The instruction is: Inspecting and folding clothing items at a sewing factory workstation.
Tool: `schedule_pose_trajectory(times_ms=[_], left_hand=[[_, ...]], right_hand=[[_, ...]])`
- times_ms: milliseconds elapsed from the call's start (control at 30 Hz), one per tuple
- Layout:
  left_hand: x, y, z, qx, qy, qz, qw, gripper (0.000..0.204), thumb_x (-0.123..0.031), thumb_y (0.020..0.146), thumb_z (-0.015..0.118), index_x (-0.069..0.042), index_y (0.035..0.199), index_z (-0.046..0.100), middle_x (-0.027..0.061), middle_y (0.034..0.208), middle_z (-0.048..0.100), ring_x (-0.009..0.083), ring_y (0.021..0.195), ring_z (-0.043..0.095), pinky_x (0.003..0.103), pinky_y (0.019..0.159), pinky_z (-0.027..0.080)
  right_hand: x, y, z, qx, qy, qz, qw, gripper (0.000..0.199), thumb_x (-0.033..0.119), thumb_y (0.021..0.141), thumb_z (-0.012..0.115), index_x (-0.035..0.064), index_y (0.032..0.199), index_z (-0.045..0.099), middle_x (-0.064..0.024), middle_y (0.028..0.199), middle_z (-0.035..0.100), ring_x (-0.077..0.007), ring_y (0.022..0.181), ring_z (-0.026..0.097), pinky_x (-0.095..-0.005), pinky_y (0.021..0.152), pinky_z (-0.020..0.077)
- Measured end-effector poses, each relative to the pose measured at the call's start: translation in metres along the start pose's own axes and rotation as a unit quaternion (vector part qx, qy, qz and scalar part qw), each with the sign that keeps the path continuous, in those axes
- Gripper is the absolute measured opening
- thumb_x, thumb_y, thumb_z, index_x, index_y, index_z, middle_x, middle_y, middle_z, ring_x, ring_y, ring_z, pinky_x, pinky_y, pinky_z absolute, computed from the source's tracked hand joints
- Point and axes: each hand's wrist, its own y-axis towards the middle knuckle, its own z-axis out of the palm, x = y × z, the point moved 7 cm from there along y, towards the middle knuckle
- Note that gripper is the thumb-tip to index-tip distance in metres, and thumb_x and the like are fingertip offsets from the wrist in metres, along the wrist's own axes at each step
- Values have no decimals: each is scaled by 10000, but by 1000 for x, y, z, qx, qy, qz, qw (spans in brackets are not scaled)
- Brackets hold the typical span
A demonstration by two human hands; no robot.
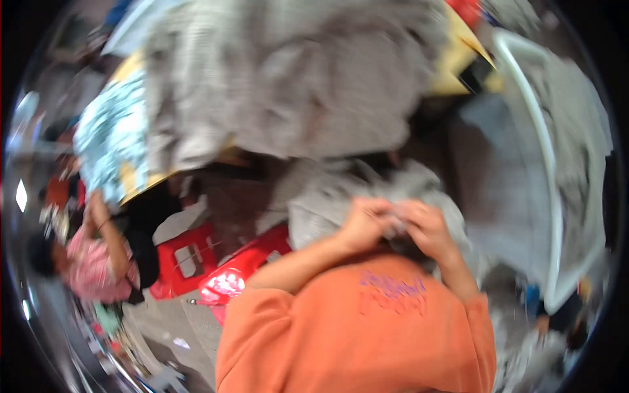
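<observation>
Both the left hand and right hand pinch the grey cloth close before the chest, fingers closed on it; keeping the grips close together likely steadies the fabric.

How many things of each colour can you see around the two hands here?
Grey cloth gripped by the left hand and right hand: 1
Large grey fabric heap: 1
Red plastic stools: 2
Blue-and-white patterned cloth: 1
Total: 5
</observation>
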Motion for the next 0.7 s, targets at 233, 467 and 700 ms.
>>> schedule_pose_trajectory(times_ms=[233,467,700], left_hand=[[2,-4,10,-21,70,84,994,93,-3,717,610,6,808,628,37,654,604,70,594,544,232,531,451],[-17,-10,3,-98,210,240,943,67,-17,669,627,-14,734,612,123,650,557,274,612,564,341,541,439],[-24,-14,5,-141,244,328,902,61,-13,684,606,-15,706,550,113,653,525,284,627,547,361,544,427]], right_hand=[[-14,-22,5,-73,186,150,968,206,-115,683,452,-23,819,577,-102,778,605,-163,652,597,-258,550,486],[-27,-22,18,-58,233,245,939,151,-98,702,440,-37,775,558,-37,679,577,-72,587,531,-206,525,446],[-36,-30,17,-131,143,201,960,88,-61,744,484,-9,684,519,2,580,516,-41,522,456,-209,456,375]])
